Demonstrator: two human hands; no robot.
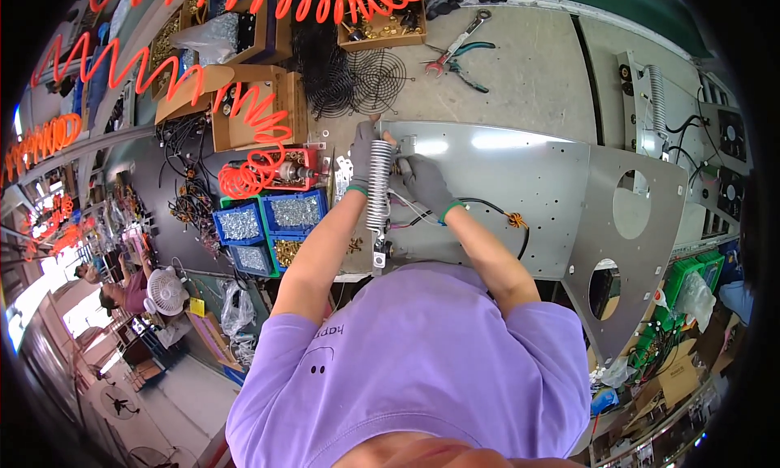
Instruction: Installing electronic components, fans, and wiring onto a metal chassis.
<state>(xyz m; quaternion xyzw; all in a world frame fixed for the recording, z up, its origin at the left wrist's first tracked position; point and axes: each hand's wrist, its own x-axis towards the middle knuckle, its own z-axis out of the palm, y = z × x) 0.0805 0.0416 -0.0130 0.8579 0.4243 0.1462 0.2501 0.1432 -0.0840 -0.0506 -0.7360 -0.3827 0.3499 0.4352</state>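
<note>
A bent sheet-metal panel (504,200) lies on the bench in front of me. Along its left edge runs a ribbed silver coil (379,184) with a bracket at its near end. My left hand (362,153), in a grey glove with a green cuff, is closed at the coil's far end, by the panel's corner. Close by on the right, my right hand (425,182), gloved alike, has its fingers pinched together over the panel; what they hold is hidden. White wires (404,201) run below it, and a black cable passes through a yellowish ring (516,220).
Blue bins of small metal parts (294,211) and a red tray with a tool (294,171) stand left. Orange coiled hoses (253,119) hang over cardboard boxes. Black wire fan guards (370,82), pliers (469,66) and a wrench (467,31) lie beyond the panel. Its perforated side plate (626,249) rises right.
</note>
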